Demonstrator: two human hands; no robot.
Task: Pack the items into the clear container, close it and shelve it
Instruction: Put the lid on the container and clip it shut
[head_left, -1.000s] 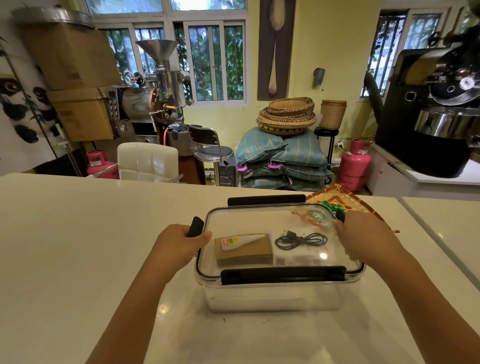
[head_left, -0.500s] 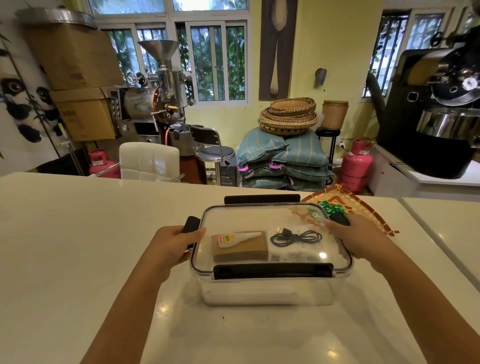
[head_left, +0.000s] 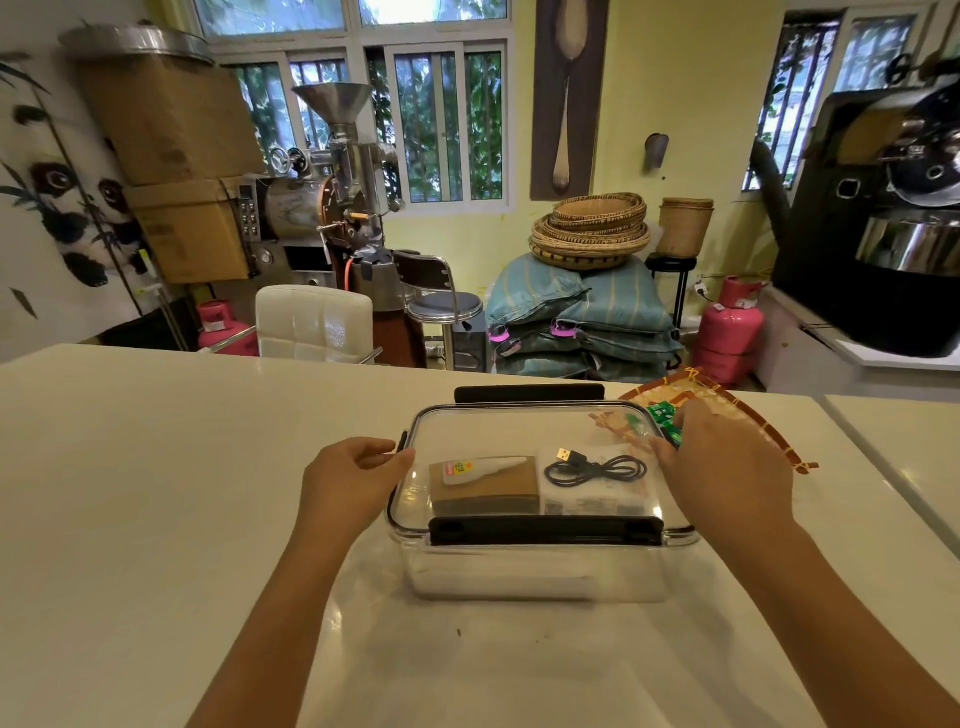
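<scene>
The clear container (head_left: 540, 577) stands on the white counter with its transparent lid (head_left: 498, 431) on. Inside lie a brown box (head_left: 488, 491) with a white tube (head_left: 483, 466) on top and a coiled black USB cable (head_left: 592, 467) on a white packet. The front black latch (head_left: 545, 530) is folded down; the back latch (head_left: 530, 393) sticks up. My left hand (head_left: 343, 483) grips the left edge, fingers curled at the thin left latch (head_left: 402, 441). My right hand (head_left: 727, 467) curls over the right edge and hides the latch there.
A woven tray (head_left: 748, 415) holding green pieces (head_left: 661, 414) lies just behind my right hand. A seam in the counter (head_left: 883, 467) runs down the right side. Behind the counter are a white chair (head_left: 314, 322), sacks, pink gas cylinders and roasting machines.
The left latch stood up beside my left hand and now lies down against the container's side. Both hands stay at the container's two ends, and the box has shifted slightly left.
</scene>
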